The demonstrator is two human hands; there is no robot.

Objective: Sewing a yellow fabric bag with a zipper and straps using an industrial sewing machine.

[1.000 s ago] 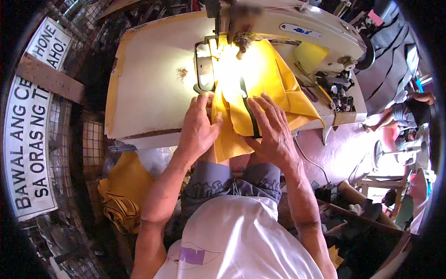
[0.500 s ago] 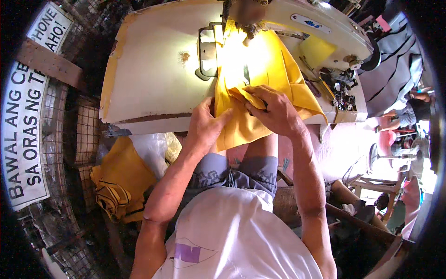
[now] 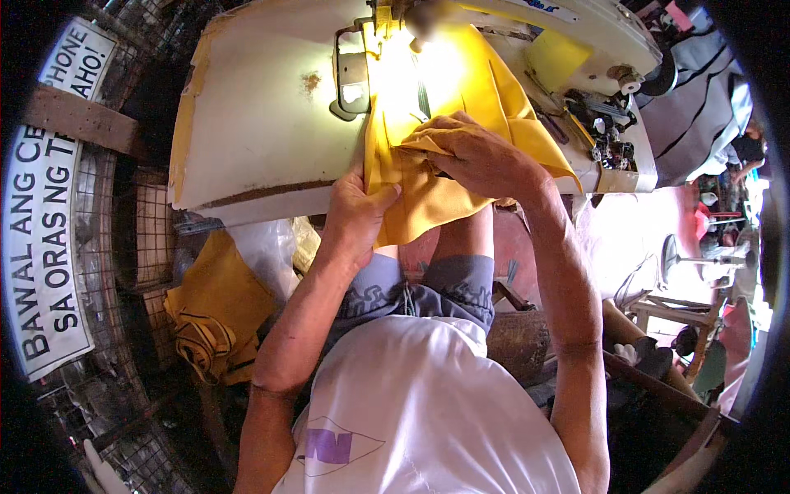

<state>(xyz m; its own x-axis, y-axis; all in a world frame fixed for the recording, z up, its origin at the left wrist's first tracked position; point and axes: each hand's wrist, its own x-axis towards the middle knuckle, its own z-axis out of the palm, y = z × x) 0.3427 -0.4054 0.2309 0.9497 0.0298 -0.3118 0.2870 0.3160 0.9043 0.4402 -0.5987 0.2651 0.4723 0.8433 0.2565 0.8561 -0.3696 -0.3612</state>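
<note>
Yellow fabric [image 3: 518,123] lies under the lit needle area of a white sewing machine [image 3: 609,58] and drapes over the front edge of its table [image 3: 247,123]. My left hand [image 3: 358,218] grips the fabric's left side at that edge, thumb on top. Right of it and a little higher, my right hand [image 3: 473,152] pinches a folded-over flap of the same fabric. A dark strip [image 3: 422,95] runs along the fabric above my right hand, partly lost in the glare. A metal plate [image 3: 350,74] sits beside the fabric's left edge.
A pile of yellow fabric [image 3: 218,288] lies below the table at left, beside wire mesh and a sign [image 3: 45,247]. Small tools and parts [image 3: 609,140] crowd the table's right end. Grey pieces [image 3: 691,115] lie beyond. A co-worker's arm [image 3: 749,165] shows at far right.
My right hand has moved from lying on the fabric to pinching a fold of it, farther up toward the needle. My left hand stays on the fabric's left side.
</note>
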